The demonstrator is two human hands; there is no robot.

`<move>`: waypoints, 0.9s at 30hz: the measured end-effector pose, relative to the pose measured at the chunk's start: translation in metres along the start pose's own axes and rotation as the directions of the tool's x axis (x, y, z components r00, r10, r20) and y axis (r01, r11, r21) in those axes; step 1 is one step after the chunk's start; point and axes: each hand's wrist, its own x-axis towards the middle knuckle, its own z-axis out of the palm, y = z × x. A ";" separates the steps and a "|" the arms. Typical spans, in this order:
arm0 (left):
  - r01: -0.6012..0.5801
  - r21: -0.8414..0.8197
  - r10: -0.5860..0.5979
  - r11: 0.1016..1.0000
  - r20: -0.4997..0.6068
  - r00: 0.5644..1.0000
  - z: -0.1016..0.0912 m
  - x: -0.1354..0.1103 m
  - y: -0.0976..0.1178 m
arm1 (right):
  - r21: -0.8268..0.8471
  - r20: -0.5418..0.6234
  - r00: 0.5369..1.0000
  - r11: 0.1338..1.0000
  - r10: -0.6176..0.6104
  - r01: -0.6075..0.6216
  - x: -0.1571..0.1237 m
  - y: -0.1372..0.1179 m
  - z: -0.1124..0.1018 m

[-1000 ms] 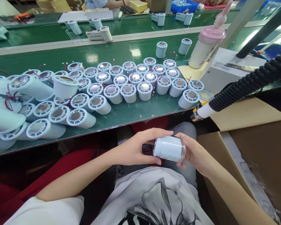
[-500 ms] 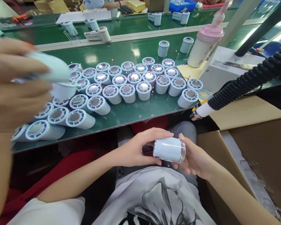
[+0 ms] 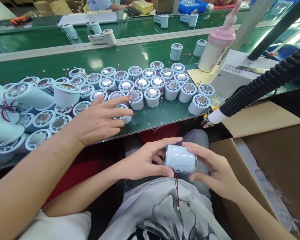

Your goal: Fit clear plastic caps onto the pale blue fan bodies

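Observation:
Above my lap, a light-blue cylinder (image 3: 179, 159) lies on its side with a clear plastic cover around it. My left hand (image 3: 156, 160) grips its left end between thumb and fingers. At the right end, my right hand (image 3: 213, 166) has its fingertips on the top edge and its thumb below. A thin red and dark wire pair (image 3: 176, 188) dangles from the cylinder's left end and finishes in a small white plug.
From the left, another person's hand (image 3: 102, 115) reaches over the blue cylinders (image 3: 152, 96) crowding the green bench (image 3: 140, 121). A ribbed black hose (image 3: 260, 85), a pink-lidded bottle (image 3: 215, 50) and an opened cardboard box (image 3: 265, 120) are on the right.
The cylinder has turned in my hands, and its wires now hang in sight. My right fingers have shifted onto its upper edge. The other person's hand came from upper left to the bench cylinders.

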 end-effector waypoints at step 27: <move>-0.355 0.230 0.356 0.906 0.037 0.934 0.001 0.000 -0.002 | 0.180 -0.118 0.993 0.984 0.022 0.000 0.003 -0.015 0.007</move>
